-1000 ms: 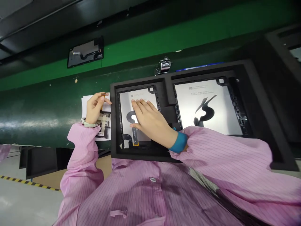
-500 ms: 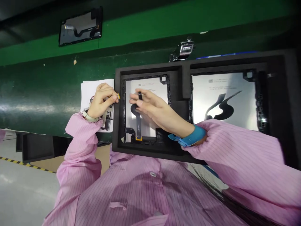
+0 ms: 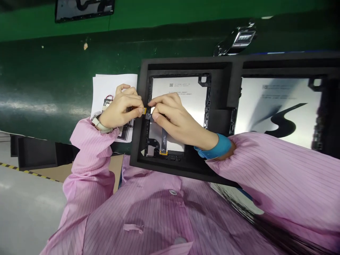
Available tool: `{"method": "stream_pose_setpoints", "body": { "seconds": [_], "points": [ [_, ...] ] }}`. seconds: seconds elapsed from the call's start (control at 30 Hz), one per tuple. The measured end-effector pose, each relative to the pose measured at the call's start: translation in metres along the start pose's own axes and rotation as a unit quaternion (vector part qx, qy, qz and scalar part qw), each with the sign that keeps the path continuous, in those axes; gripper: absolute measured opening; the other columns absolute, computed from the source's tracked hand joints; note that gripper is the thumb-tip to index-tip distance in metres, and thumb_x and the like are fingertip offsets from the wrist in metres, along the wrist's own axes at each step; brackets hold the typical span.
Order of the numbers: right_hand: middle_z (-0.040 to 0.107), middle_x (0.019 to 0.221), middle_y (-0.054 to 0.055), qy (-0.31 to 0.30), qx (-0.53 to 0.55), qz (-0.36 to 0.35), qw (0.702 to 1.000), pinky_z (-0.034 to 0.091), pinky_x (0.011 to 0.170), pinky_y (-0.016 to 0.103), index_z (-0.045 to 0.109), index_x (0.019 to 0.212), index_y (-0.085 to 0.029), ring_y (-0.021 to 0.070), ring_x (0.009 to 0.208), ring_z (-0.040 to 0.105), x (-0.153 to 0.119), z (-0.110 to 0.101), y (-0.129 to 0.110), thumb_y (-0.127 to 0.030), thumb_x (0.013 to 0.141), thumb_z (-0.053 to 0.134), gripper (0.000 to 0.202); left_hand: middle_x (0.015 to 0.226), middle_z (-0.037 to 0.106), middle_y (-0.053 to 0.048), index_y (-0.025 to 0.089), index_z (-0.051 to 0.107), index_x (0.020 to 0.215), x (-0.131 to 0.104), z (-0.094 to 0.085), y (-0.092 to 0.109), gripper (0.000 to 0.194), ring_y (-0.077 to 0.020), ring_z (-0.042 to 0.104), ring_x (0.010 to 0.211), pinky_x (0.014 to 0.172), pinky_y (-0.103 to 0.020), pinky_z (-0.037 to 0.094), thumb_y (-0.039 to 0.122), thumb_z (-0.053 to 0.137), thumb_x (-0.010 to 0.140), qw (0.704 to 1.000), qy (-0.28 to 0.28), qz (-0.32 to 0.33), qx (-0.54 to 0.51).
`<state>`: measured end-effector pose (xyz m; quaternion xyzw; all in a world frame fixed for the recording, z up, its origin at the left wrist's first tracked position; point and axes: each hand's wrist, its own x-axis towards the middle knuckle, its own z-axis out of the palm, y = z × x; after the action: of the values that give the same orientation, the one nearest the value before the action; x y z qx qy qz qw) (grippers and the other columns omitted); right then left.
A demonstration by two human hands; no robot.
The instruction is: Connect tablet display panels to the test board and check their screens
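My left hand (image 3: 122,109) pinches a small flex cable end with an orange tip (image 3: 145,111) at the left rim of the black foam tray (image 3: 138,150). My right hand (image 3: 177,118) closes thumb and finger on the free end of a black flex cable (image 3: 164,141). The two cable ends are very close; whether they touch I cannot tell. That black cable rises from the lower edge of a silver-backed display panel (image 3: 196,101), which lies in the tray's left recess. My right hand covers part of the panel.
A second display panel (image 3: 249,117) with a curved black cable lies in the tray's right recess. White printed sheets (image 3: 102,85) lie left of the tray. Behind it stands a shiny metal tally counter (image 3: 239,39). Another panel (image 3: 85,12) rests farther back on the green table (image 3: 66,67).
My right hand has brought the black cable's end left, to the orange tip in my left hand. The view has shifted, and the tray appears larger and farther right.
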<state>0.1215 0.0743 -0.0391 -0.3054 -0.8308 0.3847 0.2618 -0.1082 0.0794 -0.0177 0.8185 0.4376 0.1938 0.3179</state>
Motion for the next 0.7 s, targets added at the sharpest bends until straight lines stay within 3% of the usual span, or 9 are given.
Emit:
{"method": "stream_pose_setpoints", "body": {
  "seconds": [0.2,0.47,0.7],
  "points": [
    [0.064,0.123,0.011,0.041,-0.029,0.008,0.999,0.040,0.106,0.049,0.055,0.088,-0.021,0.0268,0.119,0.051,-0.0020,0.0052,0.0039,-0.033,0.105,0.041,0.025,0.065,0.061,0.002,0.023,0.061,0.066,-0.0003,0.0008,0.0011,0.035,-0.0213,0.057,0.086,0.107,-0.049,0.029,0.037,0.053,0.097,1.000,-0.005,0.009,0.011],
    [0.062,0.130,0.012,0.028,-0.067,0.014,0.997,0.040,0.107,0.051,0.058,0.091,-0.021,0.0286,0.121,0.050,-0.0026,0.0067,0.0055,-0.034,0.105,0.039,0.026,0.065,0.064,0.001,0.023,0.062,0.065,0.0004,0.0026,0.0004,0.034,-0.0224,0.059,0.086,0.104,-0.049,0.031,0.038,0.057,0.095,1.000,-0.002,-0.004,0.015],
    [0.063,0.128,0.010,0.025,-0.067,0.020,0.997,0.040,0.109,0.050,0.058,0.090,-0.021,0.0272,0.121,0.051,-0.0026,0.0069,0.0056,-0.033,0.104,0.040,0.026,0.067,0.064,-0.001,0.023,0.064,0.067,0.0000,0.0023,0.0015,0.039,-0.0234,0.059,0.088,0.105,-0.052,0.030,0.041,0.051,0.100,0.999,-0.010,0.025,0.029]
  ]
}}
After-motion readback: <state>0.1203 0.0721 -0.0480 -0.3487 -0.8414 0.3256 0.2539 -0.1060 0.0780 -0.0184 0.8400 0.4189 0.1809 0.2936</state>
